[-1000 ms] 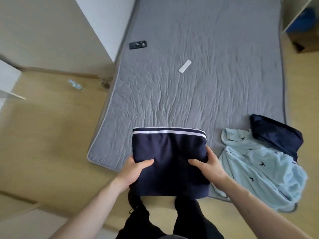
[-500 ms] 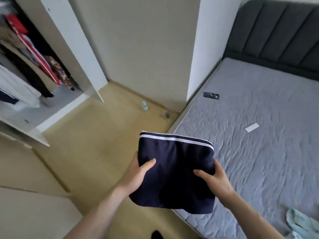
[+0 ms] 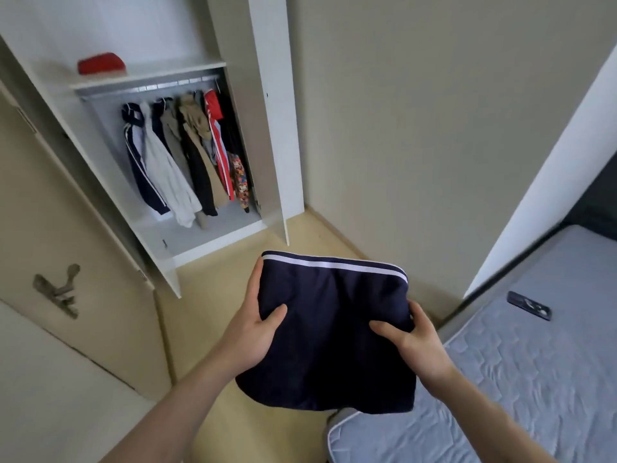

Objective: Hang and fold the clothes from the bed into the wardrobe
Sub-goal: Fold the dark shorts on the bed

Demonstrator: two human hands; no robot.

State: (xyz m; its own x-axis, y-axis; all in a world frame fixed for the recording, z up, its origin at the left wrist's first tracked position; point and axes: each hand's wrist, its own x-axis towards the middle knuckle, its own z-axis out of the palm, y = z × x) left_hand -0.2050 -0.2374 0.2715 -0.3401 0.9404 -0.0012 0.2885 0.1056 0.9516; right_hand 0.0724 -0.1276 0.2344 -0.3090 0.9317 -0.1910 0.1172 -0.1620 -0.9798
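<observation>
Since the earlier frames, both hands have carried the folded navy garment [image 3: 334, 332] away from the bed [image 3: 521, 369], and the view has turned until the open wardrobe [image 3: 187, 152] stands in front. The garment is now in the air above the floor [image 3: 207, 332], near the corner of the mattress, with its white stripe on the far edge.

The left hand [image 3: 250, 332] grips the left edge, thumb on top and fingers curled under the fabric. The right hand [image 3: 417, 342] grips the right side in the same way, thumb pressing on top.

In the wardrobe, the hanging clothes [image 3: 187, 155] fill the rail from the middle to the right, and a red object [image 3: 101, 63] lies on the upper shelf. The bottom board under the clothes shows bare white surface. The right door [image 3: 267, 111] stands open, its lower corner just beyond the garment's far edge. Between the garment and the wardrobe lies open floor. A dark phone [image 3: 529, 305] rests on the bed near the wall.
</observation>
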